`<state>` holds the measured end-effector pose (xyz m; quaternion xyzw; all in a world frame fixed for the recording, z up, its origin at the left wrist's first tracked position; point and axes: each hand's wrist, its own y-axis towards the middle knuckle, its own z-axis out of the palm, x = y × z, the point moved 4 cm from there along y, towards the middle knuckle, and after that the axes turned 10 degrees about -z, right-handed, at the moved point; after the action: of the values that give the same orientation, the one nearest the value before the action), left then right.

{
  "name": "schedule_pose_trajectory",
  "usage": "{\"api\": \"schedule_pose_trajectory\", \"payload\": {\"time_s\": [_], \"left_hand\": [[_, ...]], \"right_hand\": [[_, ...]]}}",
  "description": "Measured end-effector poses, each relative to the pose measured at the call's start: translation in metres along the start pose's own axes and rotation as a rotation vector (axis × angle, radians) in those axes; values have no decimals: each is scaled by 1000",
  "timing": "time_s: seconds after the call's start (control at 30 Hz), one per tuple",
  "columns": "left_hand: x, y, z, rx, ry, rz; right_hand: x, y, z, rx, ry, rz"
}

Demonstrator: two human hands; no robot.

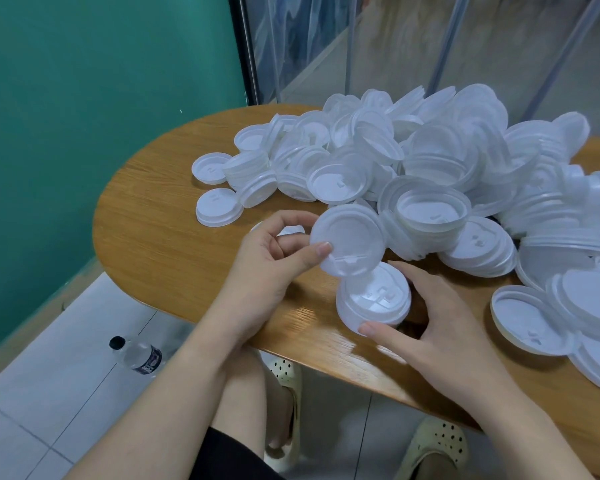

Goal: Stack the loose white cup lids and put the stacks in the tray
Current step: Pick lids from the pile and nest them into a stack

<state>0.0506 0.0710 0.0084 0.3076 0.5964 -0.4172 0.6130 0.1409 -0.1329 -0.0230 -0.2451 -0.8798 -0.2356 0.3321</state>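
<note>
Your left hand (271, 268) pinches a tilted round white plastic lid (349, 240) while your right hand (433, 317) grips a short white lid stack (373, 301) on the wooden counter (160, 216).

Soft, even daylight fills the scene, apparently from glazing at 1 o'clock. Glare streaks the worktop (174, 216) near its front edge at 6 o'clock, and faint shadows sit under the hands. The white lid pile (430, 161) is nearly blown out. Wide-angle distortion bends the frame's edges; slight softness overall.

A capped bottle (136, 356) lies on the tiled floor (66, 393) beside the teal wall (101, 98), label unreadable.
</note>
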Motion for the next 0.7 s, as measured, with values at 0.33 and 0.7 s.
{"api": "schedule_pose_trajectory", "payload": {"time_s": [0.33,0.7], "left_hand": [[19,1,15,69,387,-106],[18,1,20,46,459,-12]], "right_hand": [[-1,1,1,-17,10,-35],[0,2,1,-29,50,-29]]}}
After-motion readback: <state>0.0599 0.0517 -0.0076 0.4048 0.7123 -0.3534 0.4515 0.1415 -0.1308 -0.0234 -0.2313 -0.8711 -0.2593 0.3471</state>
